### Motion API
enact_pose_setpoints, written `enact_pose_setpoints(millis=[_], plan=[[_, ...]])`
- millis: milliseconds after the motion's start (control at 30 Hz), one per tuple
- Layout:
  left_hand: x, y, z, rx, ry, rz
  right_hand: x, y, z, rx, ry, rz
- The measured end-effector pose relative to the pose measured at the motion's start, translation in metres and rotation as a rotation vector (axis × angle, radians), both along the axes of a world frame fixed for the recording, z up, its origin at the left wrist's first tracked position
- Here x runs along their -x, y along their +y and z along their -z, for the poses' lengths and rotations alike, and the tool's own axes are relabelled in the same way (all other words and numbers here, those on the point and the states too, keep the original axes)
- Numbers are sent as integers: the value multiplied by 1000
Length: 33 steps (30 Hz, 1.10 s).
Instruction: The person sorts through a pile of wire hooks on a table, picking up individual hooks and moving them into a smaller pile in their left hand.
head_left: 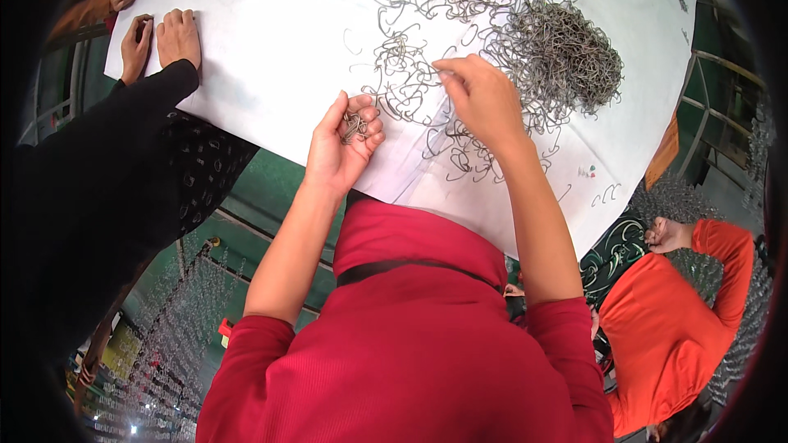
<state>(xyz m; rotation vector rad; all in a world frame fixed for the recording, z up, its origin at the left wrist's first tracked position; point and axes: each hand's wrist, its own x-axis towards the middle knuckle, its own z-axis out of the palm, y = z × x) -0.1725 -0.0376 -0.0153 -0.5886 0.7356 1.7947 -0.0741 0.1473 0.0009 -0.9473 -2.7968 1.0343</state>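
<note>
Wire hooks [355, 129] in a small bunch are held in the cupped left hand [335, 157], fingers curled partly over them. The right hand [486, 102] is poised over loose hooks [402, 92], thumb and forefinger close together; whether one is pinched cannot be told. A dense hook pile [568, 53] is seen beyond, to the right, on the white table covering [271, 53].
</note>
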Motion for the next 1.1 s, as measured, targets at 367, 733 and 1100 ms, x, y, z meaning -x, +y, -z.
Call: enact_pose_setpoints(millis=[367, 733, 1100], plan=[[27, -25, 6, 83, 26, -143, 58, -8, 12, -19, 70, -80], [33, -26, 15, 98, 130, -105, 59, -16, 0, 49, -123, -93], [36, -29, 17, 66, 126, -92, 45, 3, -7, 26, -135, 112]])
